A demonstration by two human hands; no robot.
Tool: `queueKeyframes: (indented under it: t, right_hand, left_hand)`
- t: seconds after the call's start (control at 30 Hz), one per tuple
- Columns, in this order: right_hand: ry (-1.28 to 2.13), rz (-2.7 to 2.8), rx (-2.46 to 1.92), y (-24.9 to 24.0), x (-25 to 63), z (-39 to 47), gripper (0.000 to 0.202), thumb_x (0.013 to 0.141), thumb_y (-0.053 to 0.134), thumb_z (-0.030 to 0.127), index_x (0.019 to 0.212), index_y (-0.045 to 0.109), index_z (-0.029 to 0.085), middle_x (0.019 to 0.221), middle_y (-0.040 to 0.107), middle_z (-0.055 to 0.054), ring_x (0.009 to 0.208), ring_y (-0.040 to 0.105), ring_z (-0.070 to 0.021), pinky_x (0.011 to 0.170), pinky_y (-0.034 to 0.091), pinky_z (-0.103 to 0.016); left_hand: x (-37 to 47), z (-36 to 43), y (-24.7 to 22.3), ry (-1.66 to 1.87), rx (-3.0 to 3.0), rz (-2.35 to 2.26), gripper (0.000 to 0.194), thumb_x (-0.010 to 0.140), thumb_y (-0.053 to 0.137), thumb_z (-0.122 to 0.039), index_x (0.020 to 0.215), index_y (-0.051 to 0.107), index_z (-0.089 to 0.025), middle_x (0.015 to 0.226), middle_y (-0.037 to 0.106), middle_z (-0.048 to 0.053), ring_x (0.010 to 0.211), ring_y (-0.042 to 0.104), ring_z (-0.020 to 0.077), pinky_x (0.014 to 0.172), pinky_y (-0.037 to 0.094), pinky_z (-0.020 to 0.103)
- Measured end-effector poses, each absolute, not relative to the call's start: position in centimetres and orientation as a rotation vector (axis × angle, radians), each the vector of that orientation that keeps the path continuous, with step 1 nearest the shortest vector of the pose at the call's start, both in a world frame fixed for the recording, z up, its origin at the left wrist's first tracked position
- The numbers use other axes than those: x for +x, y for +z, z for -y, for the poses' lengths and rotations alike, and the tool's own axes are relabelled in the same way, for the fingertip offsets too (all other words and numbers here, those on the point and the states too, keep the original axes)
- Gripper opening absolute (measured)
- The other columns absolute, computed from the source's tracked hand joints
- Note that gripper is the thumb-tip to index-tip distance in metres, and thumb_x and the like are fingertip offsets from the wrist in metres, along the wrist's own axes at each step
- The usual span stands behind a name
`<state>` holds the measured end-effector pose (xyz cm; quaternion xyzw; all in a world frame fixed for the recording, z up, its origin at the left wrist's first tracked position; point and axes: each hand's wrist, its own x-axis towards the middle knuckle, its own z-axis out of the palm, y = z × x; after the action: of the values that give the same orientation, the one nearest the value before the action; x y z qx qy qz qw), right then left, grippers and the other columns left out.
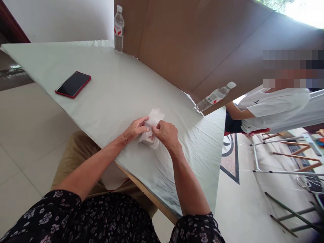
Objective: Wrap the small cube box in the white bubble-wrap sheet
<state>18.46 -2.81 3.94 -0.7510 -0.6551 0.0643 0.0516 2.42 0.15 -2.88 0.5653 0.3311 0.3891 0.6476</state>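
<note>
Small white box with reddish print [151, 137], partly inside thin, translucent white wrapping [157, 116], on the pale-green cloth-covered worktop [106, 98], between both hands, near the wearer's edge.

Left hand [135, 130]: thumb and forefinger a little apart, laid on the bundle's left side. Firm grip or mere pressing, cannot tell. Right hand [165, 131]: fingers curled in, thumb and forefinger closed on the wrapping at the right side.

Risks, as judged: wrapping looks flimsy; a sharp tug by the right hand could rip it. Should the left side be held too lightly, the box may skid or twist on the cloth, or slip from the wrapping. Cloth is creased by the right forearm; a dragging arm could pull it and shift the box. Clear plastic bottle with white cap and red label [215, 98], beside the brown cardboard panel [172, 44], might wobble if the cloth were pulled hard.

Orientation: bundle's long axis runs away from the wearer, slanting right; loose wrapping flares at the far end, box end towards the wearer. Printed face seems upward; lettering too small to read.
</note>
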Motion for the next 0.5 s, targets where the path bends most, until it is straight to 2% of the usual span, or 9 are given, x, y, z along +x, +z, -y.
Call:
queueKeyframes:
  t: [0.1, 0.2, 0.3, 0.4, 0.5]
  right_hand:
    - [0.2, 1.897, -2.191, 3.3, 19.7, 2.8, 0.019, 0.084, 0.051, 0.023, 0.07, 0.063, 0.021, 0.074, 0.071, -0.006, 0.069, 0.06, -0.0193, 0.065, 0.036, -0.031]
    - [0.326, 1.688, -1.983, 2.5, 21.5, 3.1, 0.019, 0.084, 0.05, 0.028, 0.068, 0.058, 0.021, 0.068, 0.067, -0.003, 0.063, 0.058, -0.017, 0.065, 0.04, -0.03]
    - [0.514, 1.504, -1.778, 1.8, 22.6, 3.6, 0.02, 0.084, 0.051, 0.035, 0.07, 0.056, 0.022, 0.067, 0.065, -0.001, 0.062, 0.059, -0.016, 0.067, 0.044, -0.03]
    - [0.577, 1.409, -1.667, 1.0, 22.6, 3.9, 0.021, 0.083, 0.053, 0.039, 0.072, 0.058, 0.021, 0.069, 0.065, 0.0, 0.064, 0.06, -0.0157, 0.069, 0.046, -0.03]
    - [0.564, 1.355, -1.628, 0.5, 22.4, 4.2, 0.02, 0.082, 0.054, 0.039, 0.073, 0.059, 0.021, 0.068, 0.064, 0.0, 0.065, 0.059, -0.0155, 0.069, 0.046, -0.03]
  left_hand:
    - [2.6, -0.2, -2.9, 0.899, 1.27, -0.757, 0.084, 0.068, 0.064, -0.038, 0.144, 0.05, -0.007, 0.119, 0.071, 0.016, 0.117, 0.064, 0.0344, 0.104, 0.048, 0.05]
    - [2.8, -0.2, -3.1, 0.931, 1.373, -0.81, 0.084, 0.069, 0.067, -0.041, 0.144, 0.05, -0.007, 0.127, 0.066, 0.018, 0.119, 0.063, 0.0343, 0.103, 0.05, 0.049]
    - [2.9, -0.2, -3.2, 1.025, 1.596, -0.906, 0.076, 0.071, 0.072, -0.046, 0.138, 0.057, -0.013, 0.141, 0.057, 0.018, 0.128, 0.057, 0.0333, 0.109, 0.046, 0.047]
    - [2.9, -0.2, -3.4, 1.075, 1.726, -1.001, 0.061, 0.072, 0.075, -0.046, 0.125, 0.066, -0.016, 0.147, 0.052, 0.018, 0.135, 0.052, 0.0322, 0.113, 0.043, 0.047]
    - [2.9, -0.2, -3.6, 1.066, 1.746, -1.122, 0.034, 0.075, 0.074, -0.038, 0.102, 0.072, -0.017, 0.142, 0.055, 0.017, 0.131, 0.056, 0.0302, 0.11, 0.046, 0.046]
